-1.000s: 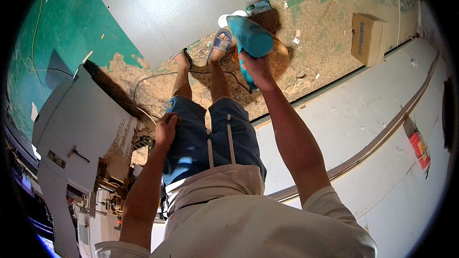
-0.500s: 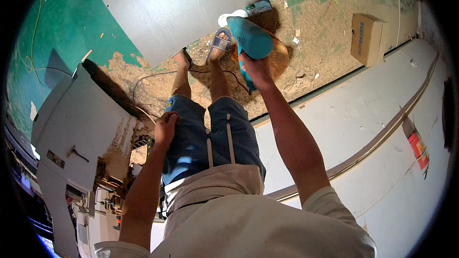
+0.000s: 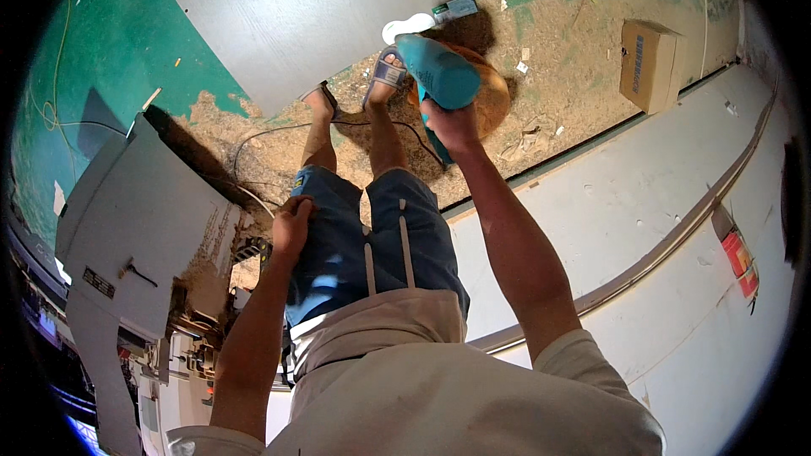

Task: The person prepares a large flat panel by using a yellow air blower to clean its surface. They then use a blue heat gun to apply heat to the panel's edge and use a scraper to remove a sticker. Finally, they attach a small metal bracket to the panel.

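My right hand (image 3: 452,127) is wrapped round the handle of a teal hair dryer (image 3: 439,76). The dryer's narrow end points up and left, toward the edge of a large grey board (image 3: 312,17). A white rounded piece (image 3: 409,28) sits at that edge, just beyond the dryer's tip. Beside my blue shorts (image 3: 338,228), my left hand (image 3: 292,224) hangs with its fingers curled together, and I see nothing in it. A dark cord (image 3: 338,122) runs across the floor past my legs toward the dryer's handle.
A small dark box (image 3: 454,8) lies by the board's corner. Behind the dryer is a round orange-brown object (image 3: 494,110). A cardboard box (image 3: 650,66) stands at the right, by long white panels (image 3: 591,194). At the left is a grey machine cabinet (image 3: 135,228). Sawdust (image 3: 549,93) covers the floor.
The hair dryer has tilted slightly, its tip shifting a little left and down. My left hand has stayed in place.
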`<move>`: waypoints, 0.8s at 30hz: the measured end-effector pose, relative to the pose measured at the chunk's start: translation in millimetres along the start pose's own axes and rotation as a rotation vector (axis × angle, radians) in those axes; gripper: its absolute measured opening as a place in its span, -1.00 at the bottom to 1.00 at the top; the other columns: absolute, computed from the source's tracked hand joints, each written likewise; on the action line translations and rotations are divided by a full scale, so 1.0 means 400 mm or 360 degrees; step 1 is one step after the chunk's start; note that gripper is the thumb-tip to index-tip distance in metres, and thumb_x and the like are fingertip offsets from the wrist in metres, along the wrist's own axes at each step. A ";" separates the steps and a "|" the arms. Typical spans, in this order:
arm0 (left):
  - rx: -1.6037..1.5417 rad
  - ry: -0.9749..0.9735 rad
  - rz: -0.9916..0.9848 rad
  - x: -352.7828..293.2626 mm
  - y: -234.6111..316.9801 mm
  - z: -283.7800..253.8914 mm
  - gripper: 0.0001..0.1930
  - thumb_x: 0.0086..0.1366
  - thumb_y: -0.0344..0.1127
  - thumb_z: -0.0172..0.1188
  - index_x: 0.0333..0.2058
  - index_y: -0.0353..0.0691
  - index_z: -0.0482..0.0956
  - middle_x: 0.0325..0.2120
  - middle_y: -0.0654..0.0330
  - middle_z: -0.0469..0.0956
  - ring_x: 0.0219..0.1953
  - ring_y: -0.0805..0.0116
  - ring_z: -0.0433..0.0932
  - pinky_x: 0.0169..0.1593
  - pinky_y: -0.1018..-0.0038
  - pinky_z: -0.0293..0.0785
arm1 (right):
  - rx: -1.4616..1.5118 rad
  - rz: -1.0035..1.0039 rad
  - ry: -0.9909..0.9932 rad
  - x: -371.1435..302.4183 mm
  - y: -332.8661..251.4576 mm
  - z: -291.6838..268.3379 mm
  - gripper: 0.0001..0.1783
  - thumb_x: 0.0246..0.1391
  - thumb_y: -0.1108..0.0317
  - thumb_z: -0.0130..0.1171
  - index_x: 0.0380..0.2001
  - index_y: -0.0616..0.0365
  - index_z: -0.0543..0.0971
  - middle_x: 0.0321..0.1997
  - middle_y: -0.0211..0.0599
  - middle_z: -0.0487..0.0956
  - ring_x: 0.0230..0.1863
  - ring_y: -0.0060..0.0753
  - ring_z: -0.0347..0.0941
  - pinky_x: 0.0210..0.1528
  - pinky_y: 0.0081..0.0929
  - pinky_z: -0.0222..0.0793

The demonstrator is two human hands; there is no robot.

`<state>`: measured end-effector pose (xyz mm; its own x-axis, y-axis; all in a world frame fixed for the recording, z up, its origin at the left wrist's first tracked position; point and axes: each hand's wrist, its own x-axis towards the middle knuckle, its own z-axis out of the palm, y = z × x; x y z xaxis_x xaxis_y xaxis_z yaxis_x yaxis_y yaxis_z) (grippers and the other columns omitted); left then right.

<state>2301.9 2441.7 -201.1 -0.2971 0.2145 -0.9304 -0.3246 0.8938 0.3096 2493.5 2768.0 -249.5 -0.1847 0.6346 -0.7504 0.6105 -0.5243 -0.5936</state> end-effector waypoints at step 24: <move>0.0102 0.0004 -0.0016 -0.011 0.058 0.008 -0.74 0.42 -0.28 0.12 -0.06 -0.32 0.62 -0.32 0.19 0.68 -0.28 0.46 0.58 -0.12 0.50 0.49 | -0.0155 -0.0188 0.0082 0.063 0.085 -0.058 -0.47 0.02 0.21 0.39 0.01 0.20 0.47 -0.14 -0.20 0.62 -0.17 -0.22 0.59 -0.12 -0.21 0.50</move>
<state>2298.4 2462.8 -190.4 -0.2963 0.2043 -0.9330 -0.2695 0.9193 0.2869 2527.4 2779.3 -282.0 -0.2215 0.7182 -0.6596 0.6591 -0.3883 -0.6441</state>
